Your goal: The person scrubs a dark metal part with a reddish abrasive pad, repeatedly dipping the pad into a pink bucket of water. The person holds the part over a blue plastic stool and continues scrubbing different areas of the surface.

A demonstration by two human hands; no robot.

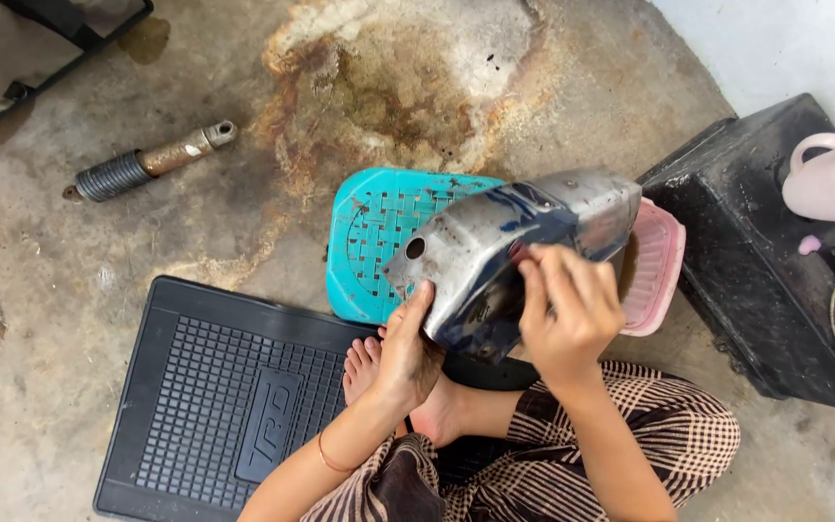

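Both hands grip a dented blue-grey metal cover (495, 261) — left hand (406, 353) closed on its lower edge, right hand (567, 314) fingers curled over its top — above a teal basket (369, 242) on the floor.

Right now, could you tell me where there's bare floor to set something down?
Bare concrete lies between the shock absorber, the turquoise stool and the black rubber mat. It is crowded around both hands, the metal cover and the black box.

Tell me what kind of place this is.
Probably a home garage or vehicle repair spot: a stained concrete floor, a shock absorber lying loose, a black rubber car mat, and a worn metal vehicle cover held in both hands.
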